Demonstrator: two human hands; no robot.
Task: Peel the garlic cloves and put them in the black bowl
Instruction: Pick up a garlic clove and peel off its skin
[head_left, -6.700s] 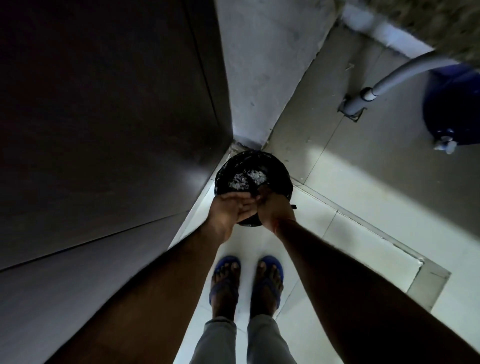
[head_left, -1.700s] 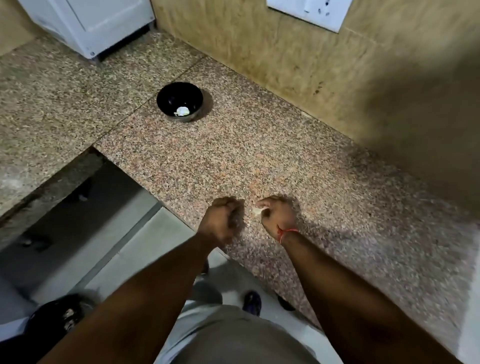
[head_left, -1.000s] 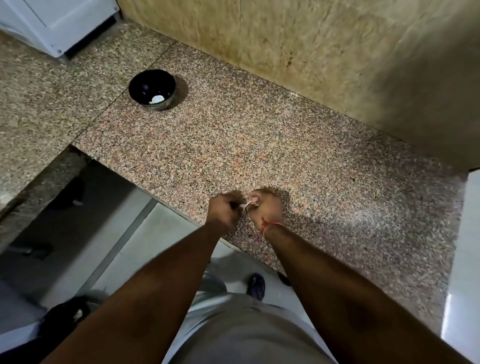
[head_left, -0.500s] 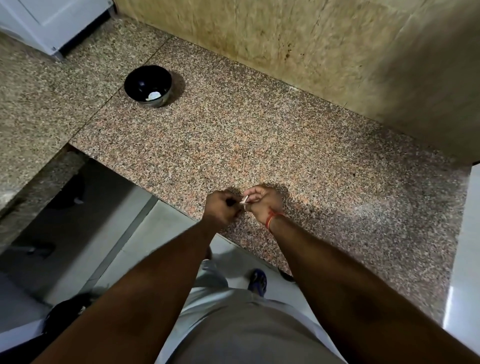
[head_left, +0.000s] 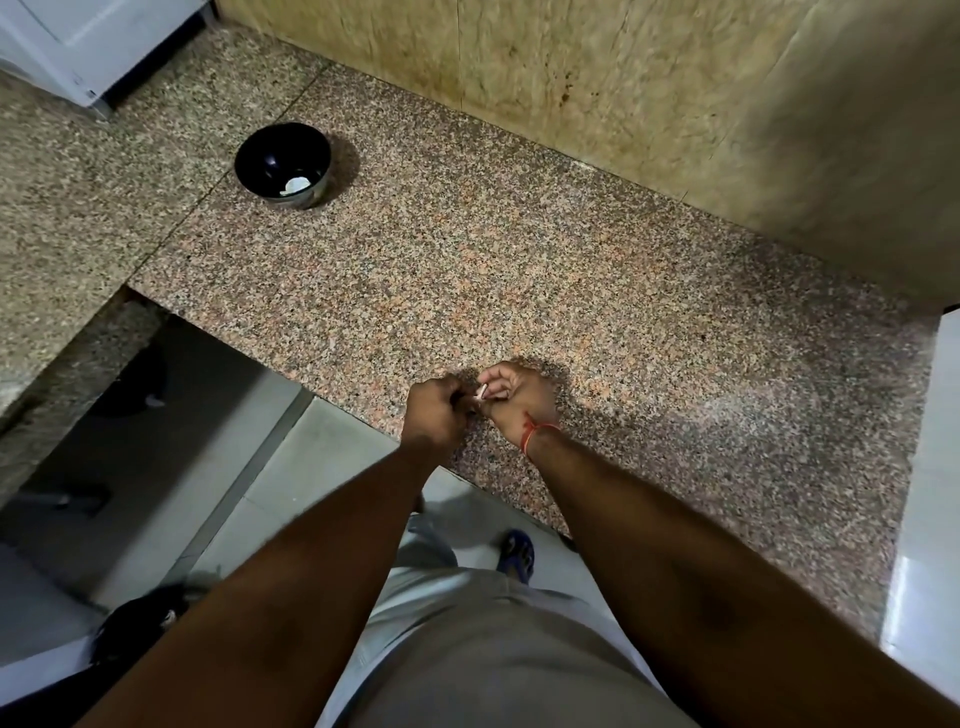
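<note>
Speckled pink-and-grey granite countertop (head_left: 545, 260), L-shaped, backed by a mottled tan wall panel (head_left: 597, 78). Black bowl (head_left: 283, 163), round and glossy, upright on the far left part of the counter, well apart from the hands; inside it, against the near wall, a few pale pieces, apparently peeled garlic (head_left: 296, 184). Left hand (head_left: 435, 410) and right hand (head_left: 514, 396), brought together over the counter's near edge, knuckles touching or nearly so. Garlic clove (head_left: 482, 391), a small pale sliver, showing between the two hands; right thumb and forefinger pinch it, remaining right fingers curled inward. Left fingers curled tight toward the clove; whether they actually grip it or its skin cannot be told, since the fingertips are hidden behind the knuckles. Red thread (head_left: 537, 430) tied round the right wrist. White appliance (head_left: 88, 41), corner only, at the far left on the counter. Pale tiled floor (head_left: 311, 467) below the counter edge, with a blue sandal (head_left: 517, 553) showing between the forearms. Dark round bin (head_left: 137, 623) on the floor at lower left, contents unclear.
</note>
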